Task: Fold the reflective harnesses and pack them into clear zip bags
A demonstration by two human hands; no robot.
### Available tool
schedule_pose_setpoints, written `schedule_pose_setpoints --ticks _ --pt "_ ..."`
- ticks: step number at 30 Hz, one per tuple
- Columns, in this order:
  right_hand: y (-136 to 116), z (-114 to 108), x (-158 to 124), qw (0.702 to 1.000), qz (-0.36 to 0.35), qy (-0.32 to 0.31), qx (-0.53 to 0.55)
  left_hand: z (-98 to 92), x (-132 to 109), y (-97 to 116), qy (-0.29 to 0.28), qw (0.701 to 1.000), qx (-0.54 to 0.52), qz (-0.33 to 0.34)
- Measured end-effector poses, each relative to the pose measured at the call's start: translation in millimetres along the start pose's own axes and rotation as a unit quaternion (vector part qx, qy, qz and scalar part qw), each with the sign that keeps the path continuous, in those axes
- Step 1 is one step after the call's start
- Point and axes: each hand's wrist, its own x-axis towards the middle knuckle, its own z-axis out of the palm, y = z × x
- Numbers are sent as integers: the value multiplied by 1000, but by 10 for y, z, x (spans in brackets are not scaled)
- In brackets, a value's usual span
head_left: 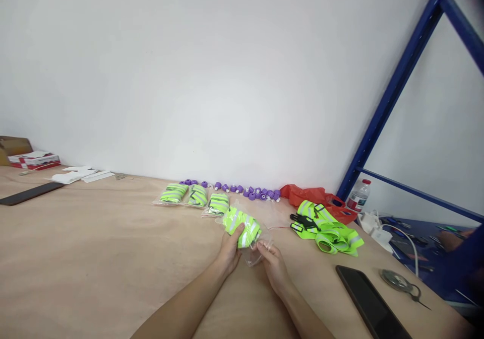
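Observation:
A folded neon-yellow reflective strap [242, 224] lies inside a clear plastic bag [254, 256], held up just over the table. My left hand [230, 248] grips the bagged strap from its left side, thumb across the front. With thumb and fingers closed, my right hand [273, 264] pinches the bag's lower right end. Behind them stand three more bagged straps: one at the left [174, 193], a middle one [197, 196] and one at the right [218, 204]. To the right lies a loose reflective strap [336, 234] with a black buckle [304, 222].
Several purple rolls [260, 194] line the wall beside a red plastic bag [310, 194]. A bottle [359, 196] and white power strip [375, 232] stand near the blue frame [393, 92]. A phone [370, 301] and a dark round object [396, 280] lie at the right.

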Motion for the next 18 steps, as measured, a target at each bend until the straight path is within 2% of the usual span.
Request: schedule_pose_setpoints --ticks 5,11,18 --pt "3 -5 6 1000 -5 0 -19 -4 10 0 24 999 4 29" --pt "10 -18 -8 999 -4 -20 -25 -26 -10 11 -24 999 19 22" --pt "24 -19 -14 999 0 -21 -30 -8 -15 2 -37 997 60 25"
